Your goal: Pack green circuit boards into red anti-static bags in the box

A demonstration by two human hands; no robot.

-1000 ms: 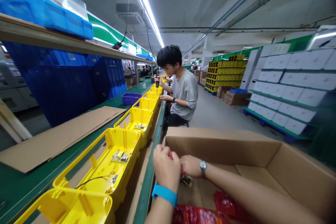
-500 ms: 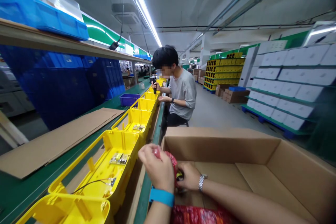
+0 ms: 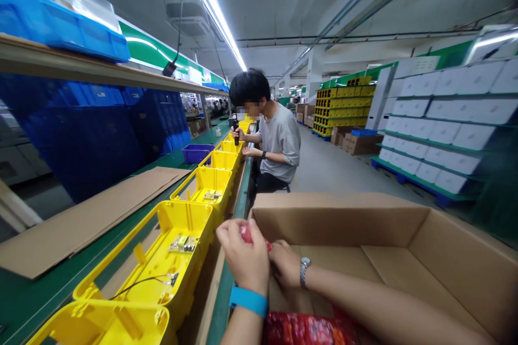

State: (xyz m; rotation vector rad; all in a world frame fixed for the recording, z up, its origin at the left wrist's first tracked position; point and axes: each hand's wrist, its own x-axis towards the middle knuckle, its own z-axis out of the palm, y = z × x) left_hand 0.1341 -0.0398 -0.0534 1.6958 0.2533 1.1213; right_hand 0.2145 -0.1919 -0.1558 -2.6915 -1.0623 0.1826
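My left hand [image 3: 244, 259] and right hand [image 3: 285, 264] together, fingers closed on red packet [image 3: 247, 234] held over near corner of cardboard box [image 3: 404, 237]. More red packets [image 3: 299, 329] below wrists. Yellow housing [image 3: 178, 245] left of fingers. Step judged: opening packet; needs firm pinch both sides.

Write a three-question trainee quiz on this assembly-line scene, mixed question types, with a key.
1. True or false: the left hand wears a blue wristband.
2. What do both hands grip above the cardboard box? A) a red packet B) a screwdriver C) a blue bin
3. Fill in: the yellow housings on the conveyor lie to the person's ____.

Key: 1 true; 2 A; 3 left. The right hand wears the watch.
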